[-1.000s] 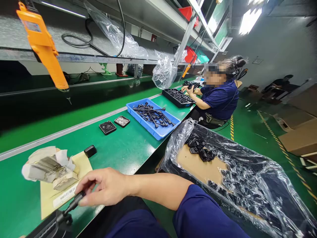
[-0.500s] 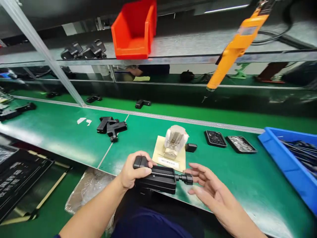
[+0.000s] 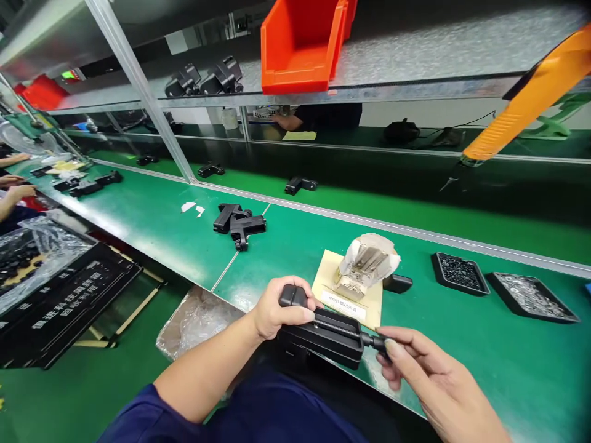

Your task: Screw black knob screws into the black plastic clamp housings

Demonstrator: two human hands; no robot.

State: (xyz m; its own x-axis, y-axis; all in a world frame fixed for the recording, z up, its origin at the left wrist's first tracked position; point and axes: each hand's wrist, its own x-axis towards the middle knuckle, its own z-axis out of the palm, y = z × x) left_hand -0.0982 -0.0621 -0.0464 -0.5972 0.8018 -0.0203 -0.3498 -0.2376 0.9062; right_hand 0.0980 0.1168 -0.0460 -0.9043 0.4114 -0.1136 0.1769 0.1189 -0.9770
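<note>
A black plastic clamp-like part (image 3: 339, 338), with a long screw rod in its channel, is held at the bench's front edge. My left hand (image 3: 284, 314) wraps round its left end, thumb lying on top. At the other end, the thumb and fingers of my right hand (image 3: 420, 363) pinch the knob (image 3: 381, 346) of the rod, mostly covering it. Just beyond the part stands a worn, taped fixture block (image 3: 364, 271) on a yellow sheet (image 3: 325, 271) with a printed label. A small black piece (image 3: 398, 283) lies beside the block.
Black assembled parts (image 3: 240, 224) lie left on the green bench (image 3: 295, 246). Two trays of small hardware, one dark (image 3: 460, 275) and one silvery (image 3: 533, 296), sit right. An orange electric screwdriver (image 3: 526, 101) hangs above. A red bin (image 3: 298, 80) is shelved. Co-workers' hands (image 3: 16, 191) show far left.
My right hand has closed from open fingers onto the knob. My left hand keeps its grip. The view has turned right, so the bench things sit differently and the blue bin is nearly gone.
</note>
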